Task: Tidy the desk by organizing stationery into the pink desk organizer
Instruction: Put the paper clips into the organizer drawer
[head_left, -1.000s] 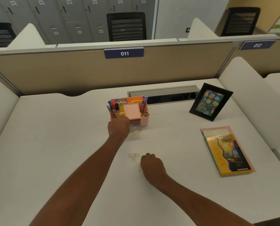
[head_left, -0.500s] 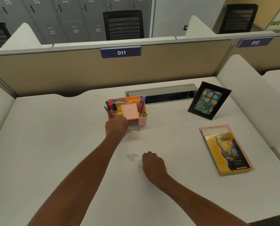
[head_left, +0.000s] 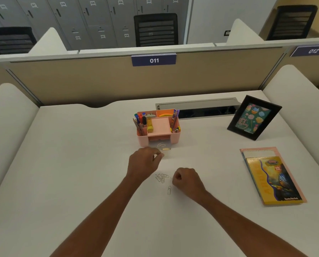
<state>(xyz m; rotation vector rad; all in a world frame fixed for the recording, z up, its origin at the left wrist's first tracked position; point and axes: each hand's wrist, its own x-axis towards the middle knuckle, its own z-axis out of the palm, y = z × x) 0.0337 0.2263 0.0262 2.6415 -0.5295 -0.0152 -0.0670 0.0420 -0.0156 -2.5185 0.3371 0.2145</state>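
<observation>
Curling in tight, the left hand (head_left: 144, 162) sits just in front of the pink desk organizer (head_left: 174, 135). Its thumb and forefinger meet right at the front lip of the clear drawer (head_left: 163, 149), which juts from the organizer's base. Are they nipping a clip, the lip, or nothing at all? Too small to tell.

The right hand (head_left: 187, 179) is balled up as well, knuckles down on the desk (head_left: 80, 182), further out from the organizer. Whatever is in that fist, if anything, is hidden.

Between the two hands lies a loose cluster of paper clips (head_left: 161, 177). One stray clip (head_left: 169, 190) lies a touch further from the organizer, just beside the right hand. A few clips (head_left: 161, 145) already lie in the drawer.

Now, these will be fiddly: thin bent wire, feather-light, lying flat on a smooth top with no edge to get under. My call is to nip each one at a rounded end with fingertip and thumbnail, or sweep them together and lift the bunch, since they hook onto one another. The drawer looks like light plastic and would likely scoot if bumped, so release from just above it.

Off to the organizer's right stand a photo frame (head_left: 254, 117) and a stack of notebooks (head_left: 273, 179).
</observation>
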